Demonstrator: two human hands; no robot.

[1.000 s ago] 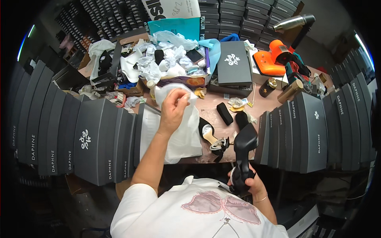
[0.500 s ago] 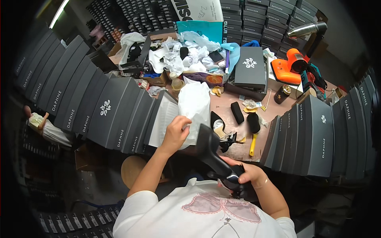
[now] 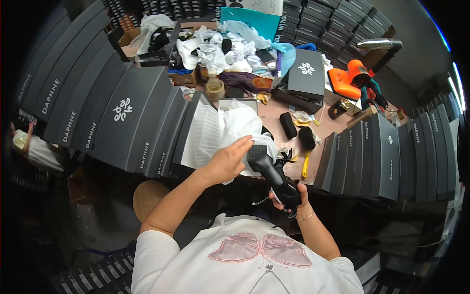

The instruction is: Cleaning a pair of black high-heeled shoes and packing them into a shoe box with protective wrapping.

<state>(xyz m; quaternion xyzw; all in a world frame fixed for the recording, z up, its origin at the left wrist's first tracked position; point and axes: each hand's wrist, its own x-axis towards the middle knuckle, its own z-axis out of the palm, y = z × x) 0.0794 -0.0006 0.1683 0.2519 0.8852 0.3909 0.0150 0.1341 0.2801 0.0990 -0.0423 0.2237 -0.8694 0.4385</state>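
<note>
A black shoe (image 3: 275, 175) is tilted over the table's front edge, its patterned sole toward me and its toe up and left. My right hand (image 3: 302, 197) is closed around its heel end, where a thin strap and a sparkly silver strand dangle. My left hand (image 3: 223, 164) has its fingers stretched out beside the toe, lying against white tissue paper (image 3: 241, 122); its thumb is hidden. That paper spreads behind the shoe's toe and over an open shoebox (image 3: 199, 128) with ribbed white lining. Part of another black item (image 3: 266, 132) shows behind the paper.
Stacks of dark grey shoeboxes (image 3: 129, 115) flank the table on the left, more boxes (image 3: 379, 157) on the right. Behind are a box of crumpled paper (image 3: 235, 56), a pump bottle (image 3: 214, 87), a closed shoebox (image 3: 306, 73), an orange tool (image 3: 345, 84), a dark jar (image 3: 339, 109), a yellow-handled tool (image 3: 305, 166).
The shoe has moved up to the tissue paper, its sole now facing me. My left hand has gone from pinching the paper to stretched fingers beside the toe. The view has shifted.
</note>
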